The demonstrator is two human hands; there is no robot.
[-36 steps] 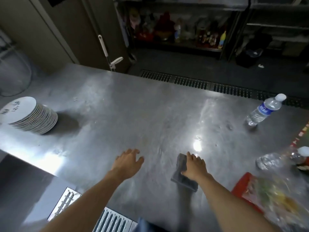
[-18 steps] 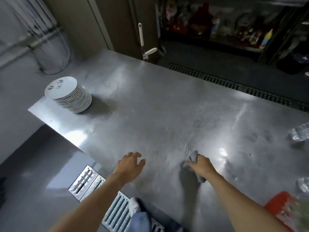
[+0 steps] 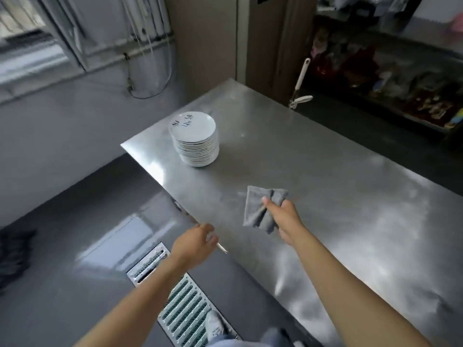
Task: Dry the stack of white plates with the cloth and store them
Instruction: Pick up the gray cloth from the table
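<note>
White plates (image 3: 194, 139) stand in one tall stack near the far left corner of the steel surface (image 3: 325, 176), close to both edges there, the top one marked with dark writing. None looks dried or stored yet. The person's right hand (image 3: 284, 216) grips a bunched grey cloth (image 3: 258, 209) between thumb and curled fingers, holding it over the surface, well apart from the stack. The left hand (image 3: 194, 242) hovers at the near edge of the surface with fingers loosely curled and nothing in it; it is blurred, so I can't say more.

From where I stand, the worry is that corner. The stack seems to lean a little, and if the plates are wet they will slide on each other. A one-handed tug at the top plate could drag its neighbours toward the edge and onto the hard floor (image 3: 62, 196). A damp rim may also slip from bare fingers before the cloth gets round it.
</note>
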